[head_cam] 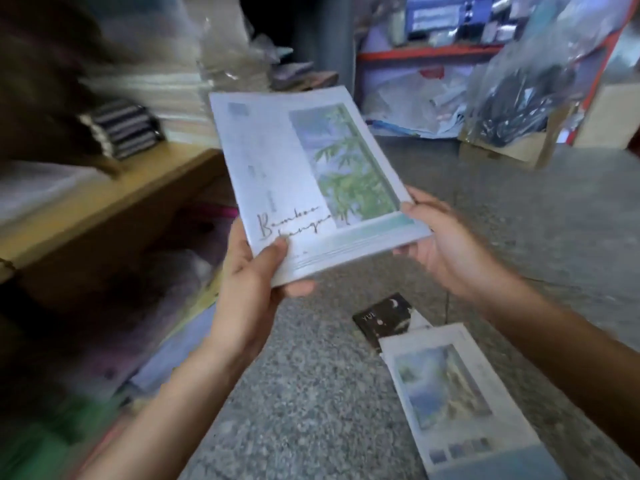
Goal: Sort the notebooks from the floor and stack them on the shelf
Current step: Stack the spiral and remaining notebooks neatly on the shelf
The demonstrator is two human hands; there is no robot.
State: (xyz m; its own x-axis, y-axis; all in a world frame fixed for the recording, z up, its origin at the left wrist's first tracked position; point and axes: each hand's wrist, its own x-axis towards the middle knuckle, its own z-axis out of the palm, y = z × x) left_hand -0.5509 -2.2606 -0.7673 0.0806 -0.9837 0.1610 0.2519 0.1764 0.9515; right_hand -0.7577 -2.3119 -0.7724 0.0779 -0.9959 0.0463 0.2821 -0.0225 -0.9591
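Above the speckled grey floor (311, 393), the left hand (242, 299) and the right hand (440, 244) each grip a lower corner of the pale bamboo-print notebook (294, 174), best kept flat and slid squarely onto the tan wooden shelf (104, 202) alongside.

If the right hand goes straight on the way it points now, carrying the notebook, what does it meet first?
Probably the pale stack of papers on the wooden shelf: the right hand, gripping the bamboo notebook, points up-left toward it. Depth is unclear, so this is a guess.
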